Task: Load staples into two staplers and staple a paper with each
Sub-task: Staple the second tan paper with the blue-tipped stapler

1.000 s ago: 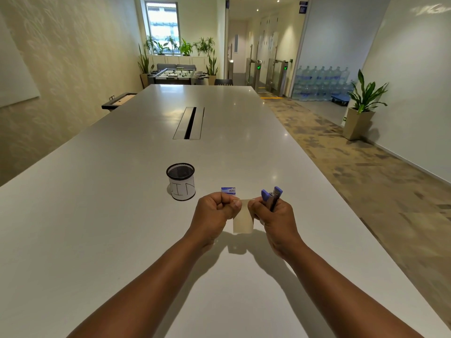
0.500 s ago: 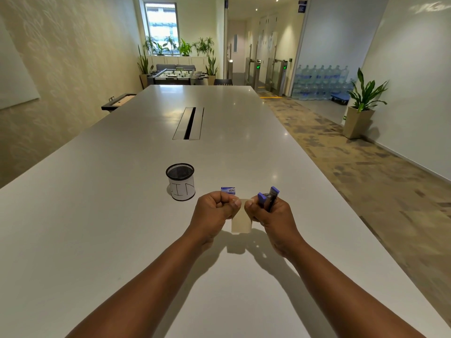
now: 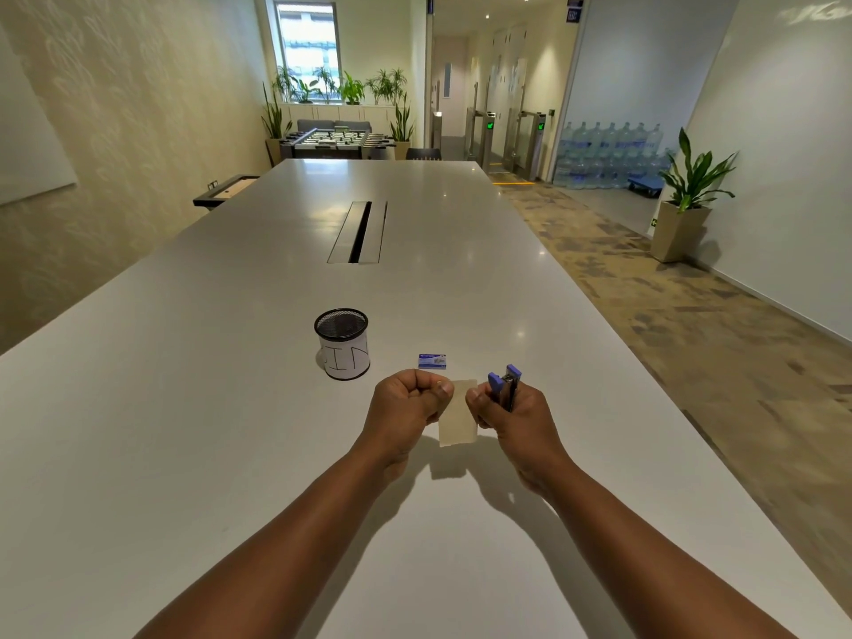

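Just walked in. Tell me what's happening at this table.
A person is stapling at a long white table. The left hand pinches a small beige paper by its left edge, held above the table. The right hand grips a purple stapler at the paper's right edge. A small blue staple box lies just beyond the hands, and a black mesh cup with a white label stands to its left. Only one stapler is in view.

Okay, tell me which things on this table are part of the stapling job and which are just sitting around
Part of the job:
- stapler, gripped in the right hand
- paper, pinched by the left hand
- staple box

Just lying about:
- mesh cup with a paper label
- cable slot in the table
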